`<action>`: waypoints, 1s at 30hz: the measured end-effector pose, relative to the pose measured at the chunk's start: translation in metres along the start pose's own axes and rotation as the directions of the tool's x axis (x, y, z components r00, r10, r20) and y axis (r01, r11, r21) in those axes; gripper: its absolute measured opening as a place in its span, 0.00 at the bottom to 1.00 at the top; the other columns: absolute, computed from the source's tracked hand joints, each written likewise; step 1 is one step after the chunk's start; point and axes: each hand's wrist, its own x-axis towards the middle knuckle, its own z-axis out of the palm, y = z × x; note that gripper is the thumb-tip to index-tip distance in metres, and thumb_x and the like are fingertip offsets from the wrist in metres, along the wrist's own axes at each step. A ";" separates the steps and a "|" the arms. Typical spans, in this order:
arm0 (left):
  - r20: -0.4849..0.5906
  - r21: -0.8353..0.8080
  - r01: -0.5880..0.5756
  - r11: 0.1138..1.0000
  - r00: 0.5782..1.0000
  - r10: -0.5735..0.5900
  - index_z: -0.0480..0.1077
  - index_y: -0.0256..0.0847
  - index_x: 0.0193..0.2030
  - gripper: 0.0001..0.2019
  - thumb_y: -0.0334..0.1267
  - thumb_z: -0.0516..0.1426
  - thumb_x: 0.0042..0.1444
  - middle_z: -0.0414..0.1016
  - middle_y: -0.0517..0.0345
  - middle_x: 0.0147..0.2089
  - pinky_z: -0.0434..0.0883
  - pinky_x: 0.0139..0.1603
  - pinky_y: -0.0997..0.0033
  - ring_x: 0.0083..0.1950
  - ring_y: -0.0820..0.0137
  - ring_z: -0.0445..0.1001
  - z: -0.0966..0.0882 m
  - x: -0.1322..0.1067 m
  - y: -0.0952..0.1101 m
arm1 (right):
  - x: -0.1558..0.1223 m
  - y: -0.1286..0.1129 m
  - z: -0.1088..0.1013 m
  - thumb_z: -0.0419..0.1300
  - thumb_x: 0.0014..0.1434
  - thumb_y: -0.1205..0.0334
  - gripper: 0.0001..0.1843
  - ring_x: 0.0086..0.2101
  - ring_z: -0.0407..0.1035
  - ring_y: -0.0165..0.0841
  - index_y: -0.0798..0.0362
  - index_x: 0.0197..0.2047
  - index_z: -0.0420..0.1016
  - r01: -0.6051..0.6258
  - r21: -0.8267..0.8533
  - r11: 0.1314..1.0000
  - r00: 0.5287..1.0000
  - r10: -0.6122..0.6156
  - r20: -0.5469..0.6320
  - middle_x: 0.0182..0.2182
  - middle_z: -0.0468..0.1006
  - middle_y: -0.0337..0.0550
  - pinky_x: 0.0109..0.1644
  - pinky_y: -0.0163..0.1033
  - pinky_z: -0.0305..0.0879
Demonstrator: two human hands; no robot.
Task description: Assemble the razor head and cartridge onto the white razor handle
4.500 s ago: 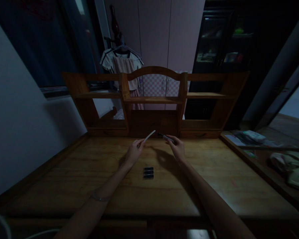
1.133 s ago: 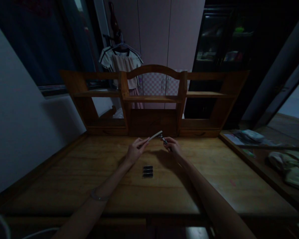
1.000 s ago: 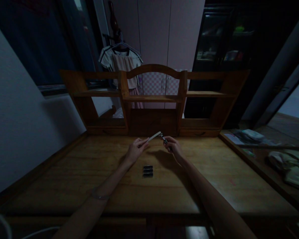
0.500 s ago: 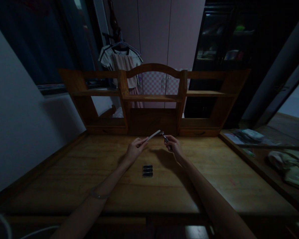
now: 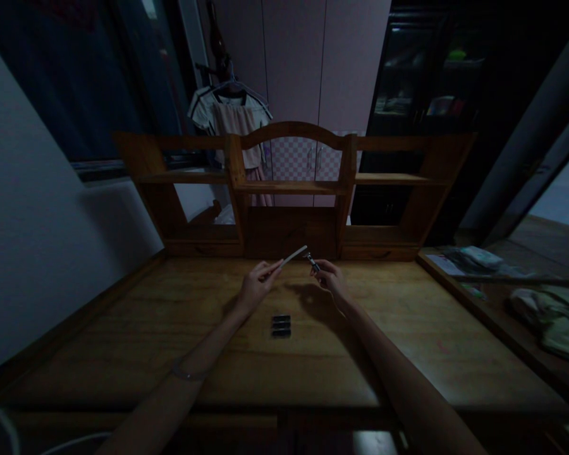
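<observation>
Pale strip: up in the air over the bench, slanting up and away from our left fingers. Thin and flattish, but too dim to say what it's made of.
Slim tool: also off the surface, dark grip, small shiny head, kinda razor-looking to us. Its head sits just beside the strip's far tip; honestly can't tell if they touch.
Left hand: pinching the strip by its near end, thumb and fingers closed on it.
Right hand: pinching the tool by its grip, head pointing at the strip.
Step in hand: we'd call it lining up the tool's head with the strip's tip, working both in mid-air.
Next move: we reckon it calls for a steady left pinch while the right wrist does the fine angling. Small motions, no shoving, since that strip looks like it could tip if we lean on it.
Dark pieces: three in a row, lying on the bench between our forearms, nothing gripping them.
Bench: bare wood around them, with our right arm's shadow across it.
Shelf unit: wooden, at the bench's far edge, beyond our hands.
Further back: clothes on a hanger, pink wardrobe behind.
</observation>
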 end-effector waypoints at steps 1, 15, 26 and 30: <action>0.007 0.003 -0.006 1.000 1.000 0.006 0.69 0.44 0.54 0.17 0.43 0.54 0.59 0.69 0.56 0.36 0.64 0.35 0.75 0.35 0.73 0.67 0.000 0.000 0.000 | 0.000 0.000 0.000 0.54 0.40 0.66 0.19 0.22 0.56 0.26 0.53 0.39 0.73 0.003 -0.001 1.000 1.000 -0.003 0.000 0.27 0.71 0.38 0.21 0.30 0.46; 0.046 0.004 0.004 1.000 0.999 -0.004 0.69 0.43 0.54 0.18 0.44 0.54 0.60 0.67 0.58 0.33 0.61 0.31 0.76 0.32 0.74 0.65 0.001 -0.001 0.007 | -0.002 -0.006 -0.001 0.54 0.40 0.65 0.21 0.21 0.52 0.25 0.53 0.40 0.73 -0.007 0.055 0.998 0.999 0.009 -0.033 0.28 0.73 0.40 0.21 0.31 0.44; -0.036 0.017 -0.007 1.000 0.999 0.008 0.69 0.43 0.55 0.17 0.43 0.53 0.60 0.69 0.56 0.37 0.63 0.37 0.75 0.36 0.73 0.66 -0.002 0.000 0.011 | 0.000 -0.002 -0.001 0.53 0.38 0.66 0.19 0.18 0.51 0.24 0.54 0.37 0.74 -0.007 0.153 0.988 1.000 0.010 -0.017 0.27 0.73 0.39 0.19 0.31 0.41; 0.014 -0.014 0.021 1.000 1.000 -0.021 0.68 0.43 0.55 0.18 0.44 0.53 0.60 0.70 0.56 0.37 0.63 0.37 0.75 0.36 0.72 0.67 0.000 0.000 0.009 | 0.000 -0.002 -0.001 0.53 0.38 0.66 0.17 0.18 0.52 0.24 0.54 0.34 0.74 -0.027 0.120 0.992 1.000 0.028 -0.009 0.26 0.72 0.38 0.19 0.32 0.43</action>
